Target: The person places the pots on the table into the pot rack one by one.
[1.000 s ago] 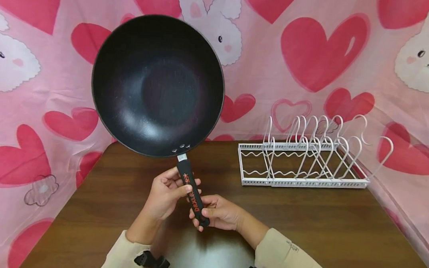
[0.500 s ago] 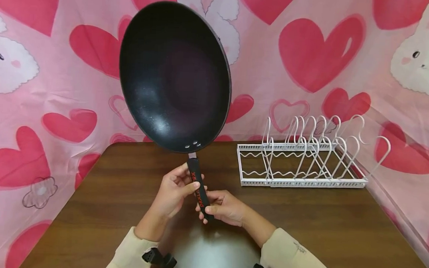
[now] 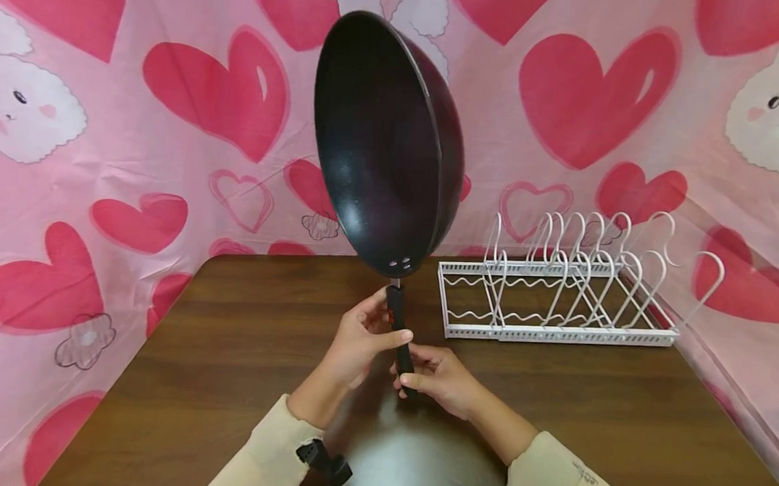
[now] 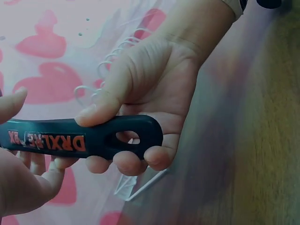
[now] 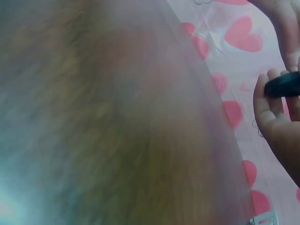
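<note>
A black wok [image 3: 377,141] is held upright above the table, its hollow face turned to the left and its outer side partly showing at right. My left hand [image 3: 359,339] grips the upper part of its black handle [image 3: 397,308], thumb across the front. At the handle's lower end my right hand [image 3: 445,382] pinches with thumb and fingers. In the left wrist view the right hand [image 4: 145,79] curls round the end with the hanging hole, beside red lettering. The right wrist view catches the handle tip [image 5: 283,85] between the fingers.
On the back right of the brown wooden table [image 3: 262,310] stands a white wire pan rack [image 3: 555,333] with several upright looped dividers. Behind it hangs a pink cloth [image 3: 475,80] with hearts and rabbits. Light glares on the table near the front.
Both hands have moved right with the wok. The wok has turned about its handle, from facing me to nearly side-on, so its outer side now shows.
</note>
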`<state>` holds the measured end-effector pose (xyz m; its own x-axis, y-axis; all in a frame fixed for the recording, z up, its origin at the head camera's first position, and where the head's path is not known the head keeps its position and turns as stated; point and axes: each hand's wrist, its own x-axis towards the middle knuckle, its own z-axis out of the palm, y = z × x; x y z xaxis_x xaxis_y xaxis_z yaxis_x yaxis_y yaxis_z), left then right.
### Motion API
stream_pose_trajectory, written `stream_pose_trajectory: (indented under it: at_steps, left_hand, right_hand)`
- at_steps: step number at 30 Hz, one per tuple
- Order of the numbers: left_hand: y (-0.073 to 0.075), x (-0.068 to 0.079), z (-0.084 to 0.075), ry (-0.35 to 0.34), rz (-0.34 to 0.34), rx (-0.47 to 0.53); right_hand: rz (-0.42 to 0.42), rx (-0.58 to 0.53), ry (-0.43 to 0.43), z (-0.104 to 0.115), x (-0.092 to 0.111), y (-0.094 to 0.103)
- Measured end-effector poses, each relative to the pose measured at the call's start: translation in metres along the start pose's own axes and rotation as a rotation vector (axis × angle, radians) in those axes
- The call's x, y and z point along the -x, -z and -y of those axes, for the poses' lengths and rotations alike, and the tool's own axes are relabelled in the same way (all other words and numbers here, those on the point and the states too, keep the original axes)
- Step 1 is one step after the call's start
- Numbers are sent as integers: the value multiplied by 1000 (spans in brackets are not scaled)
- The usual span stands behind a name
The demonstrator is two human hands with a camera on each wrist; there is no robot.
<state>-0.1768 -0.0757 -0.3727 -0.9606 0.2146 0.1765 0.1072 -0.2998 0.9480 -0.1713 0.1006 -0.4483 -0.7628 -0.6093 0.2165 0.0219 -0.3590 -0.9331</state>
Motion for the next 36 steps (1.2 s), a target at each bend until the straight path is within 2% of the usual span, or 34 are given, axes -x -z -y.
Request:
stream_pose_trajectory:
  at_steps: [4,8,17,22,30,36]
  left_hand:
    - [-12,-7,5,16,-8,-66]
    - [-23,-12,8,17,35,-111]
    - [-54,-23,11,18,127,-101]
    - [-73,-27,11,28,182,-113]
    - [-102,-32,6,71,234,-161]
    - [-128,-34,9,110,285,-182]
  right_hand:
    - [-50,22,17,2,10,4]
    - [-79,36,24,6,21,8]
    - [-159,63,13,27,56,14]
    - [-176,67,48,38,75,15]
    - [-217,110,64,54,99,21]
    - [-299,147,71,62,122,29]
